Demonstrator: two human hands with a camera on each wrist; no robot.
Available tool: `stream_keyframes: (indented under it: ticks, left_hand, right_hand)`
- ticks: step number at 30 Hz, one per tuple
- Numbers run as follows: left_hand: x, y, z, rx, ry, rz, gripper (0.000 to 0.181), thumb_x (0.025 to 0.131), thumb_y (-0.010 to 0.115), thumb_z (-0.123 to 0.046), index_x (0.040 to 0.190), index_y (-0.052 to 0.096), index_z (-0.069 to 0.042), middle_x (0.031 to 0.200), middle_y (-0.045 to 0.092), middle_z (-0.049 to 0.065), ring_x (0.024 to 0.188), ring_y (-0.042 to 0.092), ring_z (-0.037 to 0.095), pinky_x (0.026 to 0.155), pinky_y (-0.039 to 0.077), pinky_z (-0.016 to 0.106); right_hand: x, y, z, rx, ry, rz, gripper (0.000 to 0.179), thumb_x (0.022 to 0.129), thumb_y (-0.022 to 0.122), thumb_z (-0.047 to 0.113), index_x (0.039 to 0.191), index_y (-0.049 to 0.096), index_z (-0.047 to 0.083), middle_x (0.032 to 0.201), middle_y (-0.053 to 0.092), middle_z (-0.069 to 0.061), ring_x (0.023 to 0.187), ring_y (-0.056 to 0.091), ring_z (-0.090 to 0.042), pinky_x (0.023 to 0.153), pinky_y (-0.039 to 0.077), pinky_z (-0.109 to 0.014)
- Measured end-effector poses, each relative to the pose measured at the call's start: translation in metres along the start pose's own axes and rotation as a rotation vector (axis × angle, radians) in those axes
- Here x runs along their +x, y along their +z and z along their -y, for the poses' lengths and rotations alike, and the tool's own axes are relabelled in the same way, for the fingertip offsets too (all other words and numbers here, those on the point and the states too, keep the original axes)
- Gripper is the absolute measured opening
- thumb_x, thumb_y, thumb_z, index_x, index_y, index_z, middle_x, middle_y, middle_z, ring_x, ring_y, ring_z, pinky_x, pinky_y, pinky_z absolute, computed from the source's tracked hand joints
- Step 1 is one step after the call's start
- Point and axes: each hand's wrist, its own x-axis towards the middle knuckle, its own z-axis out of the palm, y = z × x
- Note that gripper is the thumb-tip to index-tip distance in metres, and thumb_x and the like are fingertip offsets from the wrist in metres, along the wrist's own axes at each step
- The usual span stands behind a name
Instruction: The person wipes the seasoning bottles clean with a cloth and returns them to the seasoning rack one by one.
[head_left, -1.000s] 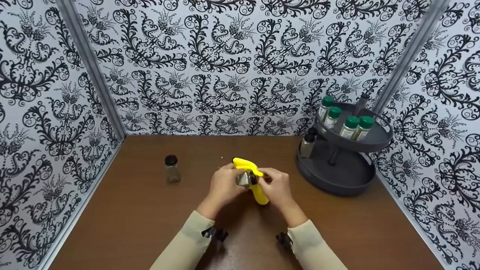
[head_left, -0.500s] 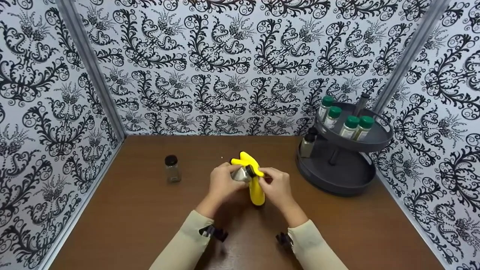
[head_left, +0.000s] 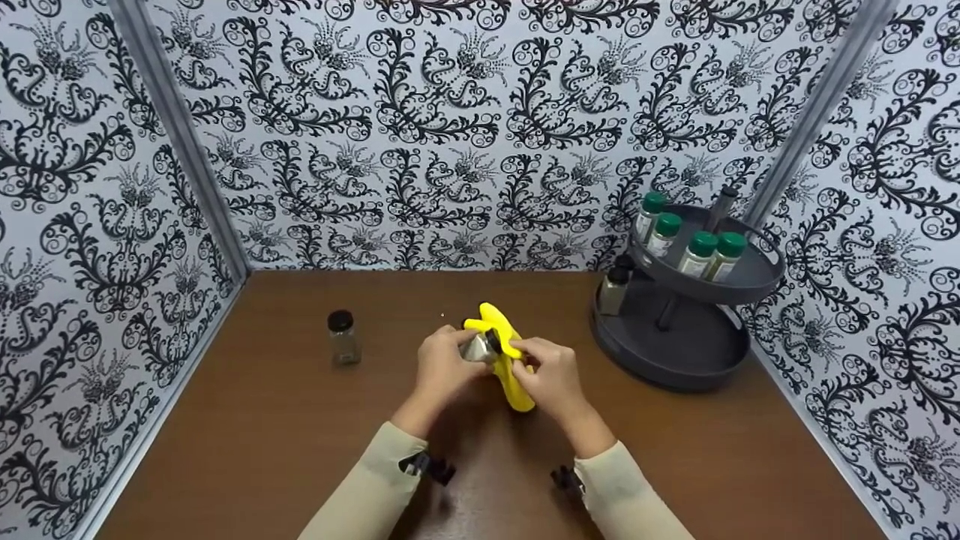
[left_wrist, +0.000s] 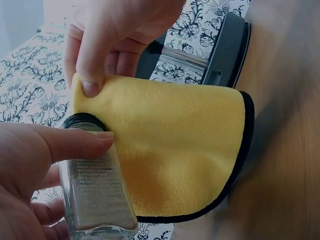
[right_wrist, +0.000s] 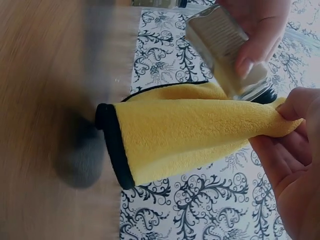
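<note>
over the middle of the bench (head_left: 247,420): glass jar (head_left: 475,348) and yellow cloth (head_left: 510,381), one per hand. from the head, the jar's far side and the left fingers behind it are hidden. label print shows in the left wrist view, too small to read. can't tell if the cloth presses on the jar's neck or just hangs beside it. bench side of both wrist views is smeared.

left hand (head_left: 442,369): forearm angled in from lower left, closed round the jar, thumb across it just under the black cap (head_left: 493,340). jar tilted, cap toward the right hand (head_left: 553,373). right hand pinches a cloth corner between thumb and fingers, forearm angled in from lower right.

only the head view gives four green-capped bottles (head_left: 697,259) on the top tier of the dark tray stand (head_left: 679,358), plus a dark-capped jar (head_left: 613,295) on the lower tier. left wrist shows the cloth spread wide with black edging; right wrist gets it folded, covering part of the jar's neck.
</note>
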Motion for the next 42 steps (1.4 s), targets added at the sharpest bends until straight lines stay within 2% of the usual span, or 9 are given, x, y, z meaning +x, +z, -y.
stream_keyframes:
  ticks: [8, 14, 19, 27, 31, 34, 36, 38, 42]
  left_hand:
    - [-0.001, -0.003, -0.004, 0.121, 0.173, -0.091, 0.037, 0.067, 0.099, -0.022, 0.101, 0.084, -0.016, 0.081, 0.064, 0.005, 0.071, 0.059, 0.021, 0.065, 0.051, 0.037]
    - [-0.004, -0.003, -0.006, 0.176, 0.213, -0.091, 0.033, 0.07, 0.097, -0.023, 0.1, 0.085, -0.016, 0.081, 0.063, 0.005, 0.07, 0.055, 0.019, 0.064, 0.05, 0.035]
    - [-0.005, 0.0, -0.009, 0.174, 0.213, -0.034, 0.037, 0.072, 0.098, -0.024, 0.106, 0.085, -0.015, 0.084, 0.063, 0.004, 0.072, 0.052, 0.017, 0.065, 0.048, 0.032]
    - [-0.008, 0.002, -0.012, 0.107, 0.145, 0.09, 0.052, 0.071, 0.1, -0.026, 0.12, 0.083, -0.018, 0.104, 0.074, 0.007, 0.088, 0.065, 0.021, 0.081, 0.057, 0.04]
    - [-0.007, 0.002, -0.011, 0.057, 0.129, 0.107, 0.055, 0.07, 0.099, -0.024, 0.122, 0.082, -0.018, 0.109, 0.077, 0.008, 0.092, 0.069, 0.023, 0.084, 0.059, 0.041]
    - [-0.005, -0.001, -0.01, 0.006, 0.116, 0.111, 0.054, 0.071, 0.099, -0.023, 0.122, 0.082, -0.017, 0.116, 0.077, 0.008, 0.101, 0.072, 0.024, 0.1, 0.057, 0.052]
    - [-0.004, -0.003, -0.009, -0.031, 0.109, 0.109, 0.053, 0.071, 0.098, -0.023, 0.121, 0.082, -0.017, 0.118, 0.077, 0.008, 0.103, 0.072, 0.025, 0.105, 0.053, 0.059]
    - [-0.003, -0.005, -0.008, -0.065, 0.105, 0.105, 0.052, 0.072, 0.098, -0.024, 0.121, 0.082, -0.016, 0.116, 0.077, 0.008, 0.102, 0.072, 0.025, 0.105, 0.051, 0.063]
    - [-0.002, -0.006, -0.006, -0.115, 0.1, 0.088, 0.052, 0.072, 0.098, -0.026, 0.12, 0.082, -0.015, 0.112, 0.078, 0.008, 0.097, 0.071, 0.024, 0.094, 0.054, 0.05]
  right_hand:
    - [-0.001, 0.004, 0.005, -0.058, -0.099, -0.085, 0.024, 0.076, 0.08, -0.006, 0.098, 0.083, 0.003, 0.087, 0.079, -0.008, 0.073, 0.071, -0.016, 0.066, 0.061, -0.031]
    - [-0.003, 0.004, 0.006, -0.098, -0.123, -0.102, 0.023, 0.077, 0.081, -0.005, 0.099, 0.082, 0.002, 0.091, 0.08, -0.01, 0.077, 0.075, -0.02, 0.069, 0.063, -0.036]
    - [-0.003, 0.002, 0.004, -0.097, -0.104, -0.1, 0.024, 0.079, 0.08, -0.005, 0.102, 0.082, 0.002, 0.095, 0.081, -0.01, 0.083, 0.077, -0.022, 0.072, 0.065, -0.039]
    - [0.002, -0.005, -0.002, -0.044, -0.002, -0.063, 0.024, 0.083, 0.076, -0.006, 0.104, 0.083, 0.004, 0.097, 0.081, -0.008, 0.083, 0.076, -0.018, 0.07, 0.064, -0.035]
    - [0.005, -0.008, -0.003, 0.0, 0.06, -0.038, 0.024, 0.085, 0.075, -0.006, 0.105, 0.083, 0.005, 0.097, 0.081, -0.007, 0.082, 0.074, -0.016, 0.069, 0.063, -0.033]
    - [0.006, -0.01, -0.002, 0.074, 0.142, -0.015, 0.023, 0.089, 0.074, -0.005, 0.107, 0.083, 0.007, 0.101, 0.082, -0.006, 0.086, 0.076, -0.017, 0.073, 0.064, -0.03]
    - [0.005, -0.01, -0.003, 0.132, 0.206, -0.004, 0.022, 0.092, 0.075, -0.003, 0.108, 0.083, 0.009, 0.103, 0.082, -0.005, 0.087, 0.077, -0.017, 0.075, 0.064, -0.028]
    - [0.005, -0.01, -0.004, 0.184, 0.265, 0.004, 0.02, 0.094, 0.076, -0.001, 0.109, 0.083, 0.01, 0.104, 0.082, -0.005, 0.088, 0.078, -0.017, 0.077, 0.063, -0.026]
    - [0.005, -0.009, -0.005, 0.228, 0.311, 0.001, 0.021, 0.093, 0.077, 0.0, 0.109, 0.083, 0.012, 0.104, 0.082, -0.005, 0.087, 0.078, -0.018, 0.076, 0.063, -0.024]
